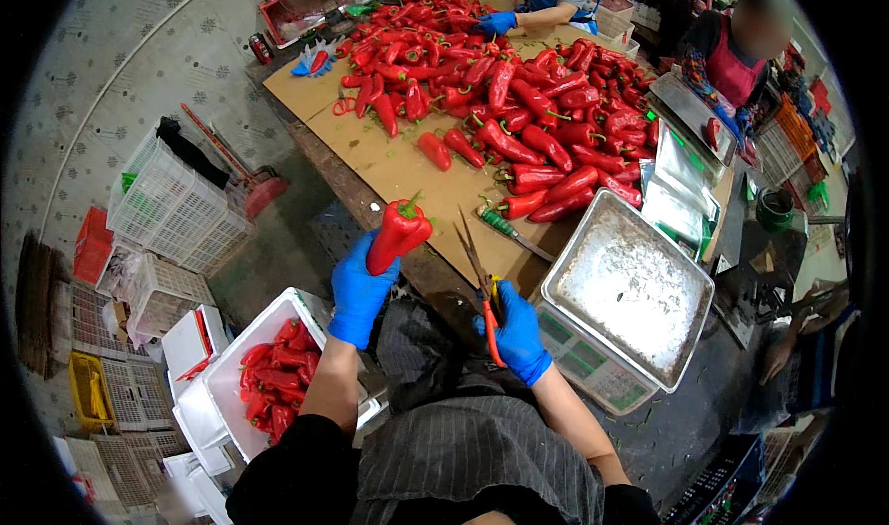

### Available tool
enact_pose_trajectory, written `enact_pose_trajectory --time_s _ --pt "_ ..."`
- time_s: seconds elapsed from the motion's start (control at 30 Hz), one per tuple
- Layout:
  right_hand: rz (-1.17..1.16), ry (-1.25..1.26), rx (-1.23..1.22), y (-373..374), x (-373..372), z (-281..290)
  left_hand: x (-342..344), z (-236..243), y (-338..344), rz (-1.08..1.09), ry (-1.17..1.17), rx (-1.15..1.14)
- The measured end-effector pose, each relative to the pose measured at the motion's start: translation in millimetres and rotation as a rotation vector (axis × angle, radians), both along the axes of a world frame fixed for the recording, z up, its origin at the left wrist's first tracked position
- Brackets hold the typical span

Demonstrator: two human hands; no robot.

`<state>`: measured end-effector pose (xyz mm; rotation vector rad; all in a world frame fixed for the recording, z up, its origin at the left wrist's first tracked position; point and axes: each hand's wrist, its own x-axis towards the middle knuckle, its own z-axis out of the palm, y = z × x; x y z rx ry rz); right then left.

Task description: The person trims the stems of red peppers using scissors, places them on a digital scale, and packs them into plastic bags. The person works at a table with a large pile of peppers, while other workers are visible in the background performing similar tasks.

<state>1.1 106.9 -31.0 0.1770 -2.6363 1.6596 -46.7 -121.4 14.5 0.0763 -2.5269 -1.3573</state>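
A single glossy red pepper with a green stem is gripped in the left hand, which is covered by a blue glove; its fingers are curled around the lower body of the pepper, and the stem end is turned upward. By the right hand, likewise gloved in blue, a pair of scissors with dark metal blades and red-orange handles is held; the fingers are closed about the handles, and the blades, seemingly slightly parted, are directed away from the body, near the held pepper but apart from it. Beyond both hands, a large heap of red peppers is spread over a sheet of brown cardboard. A green-handled knife is laid at the near side of the heap. To the right, a shallow rectangular metal tray is supported on a pale plastic container. To the lower left, further red peppers are contained in a white rectangular box. At the far side, a co-worker's blue-gloved hand is placed beside the heap.
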Motion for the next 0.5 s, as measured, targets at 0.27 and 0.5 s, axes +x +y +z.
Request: enact_pose_trajectory --time_s 0.27,0.5 --pt "0.025 -0.035 0.164 -8.1 -9.6 25.0 4.8 17.3 2.2 -0.069 0.248 -0.341" --pt "-0.119 -0.184 -0.273 -20.5 -26.5 -27.8 1.0 19.1 -6.1 -0.035 0.238 -0.377"
